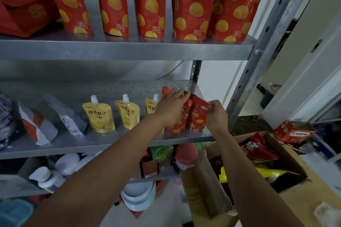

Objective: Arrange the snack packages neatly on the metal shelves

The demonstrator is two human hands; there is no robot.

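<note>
Grey metal shelves (129,50) fill the view, their holed post (265,38) rising at 2 o'clock before a white wall (219,81). A cardboard box (201,193) of packets sits on the floor at 5 o'clock. At 12 o'clock the top shelf carries a row of tall bags (147,5), red with yellow spots. On the middle shelf (83,147), just off centre toward 4 o'clock, two small red pouches (197,118) stand upright side by side, glossy and yellow-spotted, with crumpled tops. Yellow spouted pouches (99,116) stand at their 9 o'clock. The left hand (170,109) lies with fingers stretched over the left pouch's top. The right hand (216,114) pinches the right pouch's top corner.
</note>
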